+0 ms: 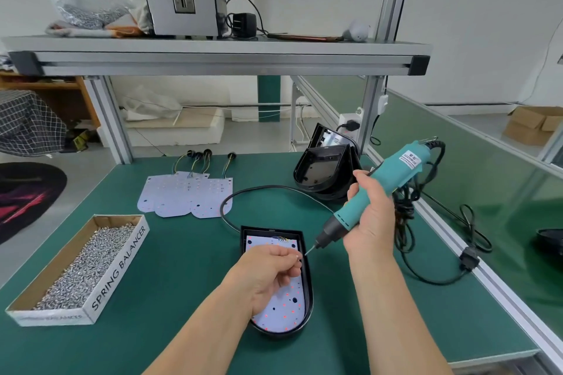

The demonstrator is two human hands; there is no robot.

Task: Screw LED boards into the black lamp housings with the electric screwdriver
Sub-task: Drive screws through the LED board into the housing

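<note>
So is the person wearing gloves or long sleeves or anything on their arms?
No gloves. The left hand and the right hand are both bare, and I can see no rings, watch or bracelet. The left forearm and the right forearm are bare too. No sleeve shows anywhere up to the bottom edge of the picture.

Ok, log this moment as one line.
left hand pinches screw | right hand grips electric screwdriver, bit near screw | LED board in black housing

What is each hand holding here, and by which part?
The right hand grips the electric screwdriver around its teal body, just above the dark nose. The left hand pinches a small screw at its fingertips.
</note>
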